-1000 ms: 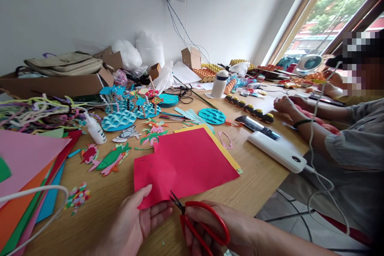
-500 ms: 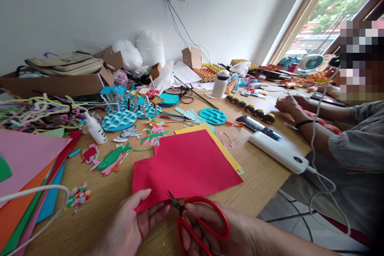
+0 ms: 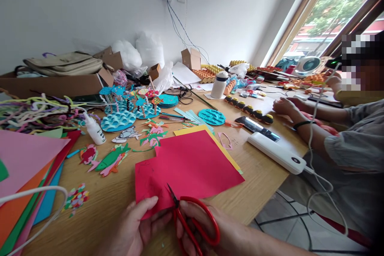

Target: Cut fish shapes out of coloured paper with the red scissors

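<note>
A large sheet of red paper (image 3: pixel 192 160) has a notch cut in its left edge and faint drawn lines near that side. My left hand (image 3: pixel 136 224) pinches its near left corner, thumb on top and fingers beneath. In my right hand (image 3: pixel 207 224) is a pair of scissors with red handles (image 3: pixel 199 204). Their dark blades overlap the sheet's near edge, one blade lying over the paper. A yellow sheet (image 3: pixel 192 130) sticks out from under the red one. Cut-out paper fish (image 3: pixel 112 158) lie left of the sheet.
A glue bottle (image 3: pixel 94 129) stands at left, near coloured paper sheets (image 3: pixel 33 148) and a heap of pipe cleaners (image 3: pixel 45 112). Blue wavy discs (image 3: pixel 118 121) lie behind. A white power bank (image 3: pixel 276 153) and a phone (image 3: pixel 258 128) are at right, beside another person's arms (image 3: pixel 303 118).
Both hands have drawn closer together, the scissors shifting left and further onto the red paper. The sheet has moved slightly to the right.
</note>
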